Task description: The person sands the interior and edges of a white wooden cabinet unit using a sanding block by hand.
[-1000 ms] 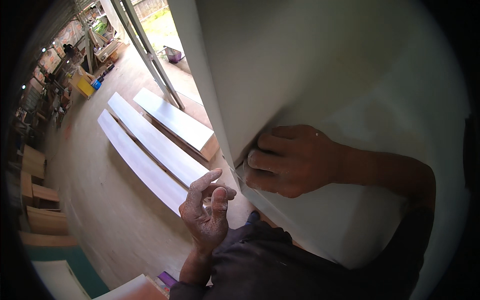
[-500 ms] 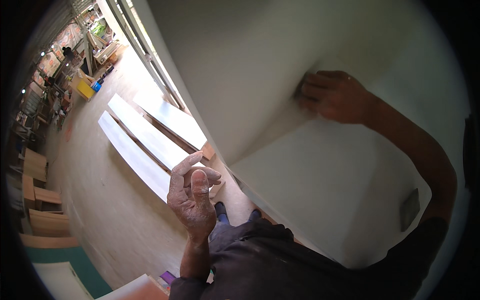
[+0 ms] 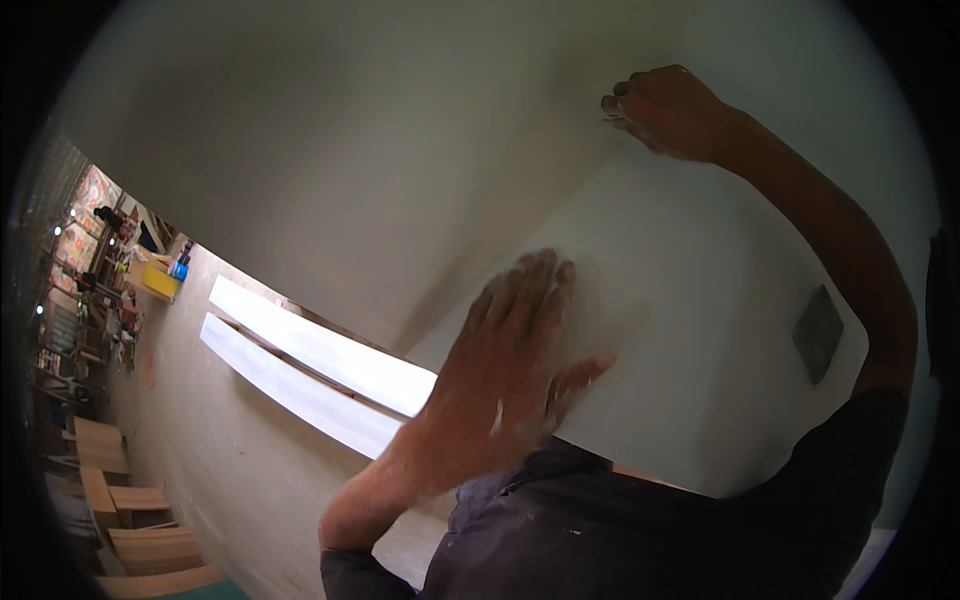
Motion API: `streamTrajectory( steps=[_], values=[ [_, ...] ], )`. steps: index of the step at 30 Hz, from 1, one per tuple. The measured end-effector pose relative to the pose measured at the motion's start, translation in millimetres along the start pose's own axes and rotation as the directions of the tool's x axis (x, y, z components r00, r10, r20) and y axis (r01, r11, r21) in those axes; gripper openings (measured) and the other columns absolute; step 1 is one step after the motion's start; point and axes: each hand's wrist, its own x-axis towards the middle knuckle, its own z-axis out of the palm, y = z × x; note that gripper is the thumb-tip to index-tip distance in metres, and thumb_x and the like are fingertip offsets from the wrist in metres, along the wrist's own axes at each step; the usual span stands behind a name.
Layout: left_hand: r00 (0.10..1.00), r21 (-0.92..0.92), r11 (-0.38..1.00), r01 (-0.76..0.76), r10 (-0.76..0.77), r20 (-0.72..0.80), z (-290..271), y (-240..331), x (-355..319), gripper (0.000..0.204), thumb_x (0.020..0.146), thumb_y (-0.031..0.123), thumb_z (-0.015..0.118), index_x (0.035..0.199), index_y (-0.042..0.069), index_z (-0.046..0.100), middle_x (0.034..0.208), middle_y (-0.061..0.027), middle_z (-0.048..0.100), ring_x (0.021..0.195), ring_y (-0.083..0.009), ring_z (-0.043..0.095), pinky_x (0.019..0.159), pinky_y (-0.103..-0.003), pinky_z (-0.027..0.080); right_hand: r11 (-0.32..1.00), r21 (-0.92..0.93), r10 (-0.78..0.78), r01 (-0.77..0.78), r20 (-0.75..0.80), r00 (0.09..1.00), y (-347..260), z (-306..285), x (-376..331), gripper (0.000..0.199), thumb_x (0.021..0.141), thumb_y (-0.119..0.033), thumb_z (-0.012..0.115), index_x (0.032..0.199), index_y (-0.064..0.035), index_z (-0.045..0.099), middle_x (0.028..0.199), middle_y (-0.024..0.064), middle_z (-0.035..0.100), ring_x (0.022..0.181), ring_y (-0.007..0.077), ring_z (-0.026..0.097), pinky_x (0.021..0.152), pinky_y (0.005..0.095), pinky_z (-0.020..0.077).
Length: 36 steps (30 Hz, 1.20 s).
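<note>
A large pale panel [image 3: 330,220] fills most of the picture in front of me. My left hand [image 3: 505,365], dusted with white powder, is spread over the panel's near part, palm toward it and fingers stretched out. Whether it touches is not certain. Farther up and to the right, my right hand [image 3: 668,112] is at the panel with its fingers curled in. What those fingers press on is hidden under them. A dark grey, flat, diamond-shaped piece [image 3: 818,335] shows against the panel, just inside my right forearm.
Long white boards [image 3: 310,340] lie side by side above the floor [image 3: 240,455] on the left. Stacked wooden pieces [image 3: 155,550] stand at the lower left. Beyond them are a yellow container [image 3: 160,281] and cluttered shelving.
My left hand has come up from beside my body, opened out and moved right over the panel. My right hand has shifted up along it. The view has turned, so more panel shows.
</note>
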Motion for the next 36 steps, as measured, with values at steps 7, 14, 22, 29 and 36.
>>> streamTrajectory(
  steps=[7,14,22,29,36],
  values=[
    [0.998,0.344,0.938,0.049,-0.055,0.007,46,-60,102,0.084,0.104,0.056,0.044,0.146,-0.016,0.034,0.149,-0.0409,0.037,0.142,-0.0523,0.035,0.118,-0.059,0.03,0.992,0.0,0.121,-0.122,0.124,0.985,27,-13,-46,0.017,0.096,-0.022,0.065,0.104,-0.0064,0.068,0.092,0.0064,0.07,0.09,0.025,0.069,0.078,0.0416,0.0572],
    [0.943,0.189,0.929,0.32,-0.33,0.027,76,-55,175,0.097,0.102,0.068,0.024,0.151,-0.015,0.026,0.158,-0.0373,0.023,0.151,-0.0477,0.018,0.124,-0.053,0.013,0.997,0.019,0.078,-0.077,-0.044,0.996,28,-21,-98,0.016,0.095,-0.019,0.068,0.105,-0.0068,0.07,0.088,0.0057,0.069,0.084,0.0239,0.069,0.073,0.0389,0.0575],
    [0.886,0.352,0.861,0.368,-0.439,0.148,72,-63,227,0.099,0.1,0.07,0.021,0.155,-0.012,0.021,0.164,-0.0277,0.02,0.153,-0.041,0.015,0.126,-0.046,0.011,0.985,0.135,0.1,-0.107,0.057,0.993,23,-36,-137,0.015,0.094,-0.019,0.069,0.102,-0.0065,0.07,0.087,0.0056,0.069,0.083,0.0231,0.069,0.073,0.0395,0.0569],
    [0.905,0.391,0.868,0.307,-0.394,0.163,82,-74,276,0.104,0.097,0.074,0.025,0.156,-0.011,0.02,0.165,-0.0256,0.02,0.153,-0.0396,0.017,0.126,-0.045,0.012,0.989,0.102,0.095,-0.109,0.129,0.987,16,-38,-179,0.016,0.092,-0.019,0.07,0.101,-0.0062,0.07,0.09,0.0075,0.07,0.086,0.024,0.068,0.075,0.0388,0.0558],
    [0.9,0.287,0.886,0.364,-0.414,0.137,75,-59,222,0.094,0.101,0.067,0.025,0.156,-0.01,0.022,0.165,-0.0246,0.022,0.155,-0.0369,0.014,0.127,-0.047,0.012,0.953,0.274,0.084,-0.13,0.174,0.981,-3,-41,-191,0.018,0.093,-0.015,0.067,0.108,-0.006,0.07,0.096,0.0091,0.071,0.091,0.0253,0.069,0.08,0.039,0.0553]
  ],
)
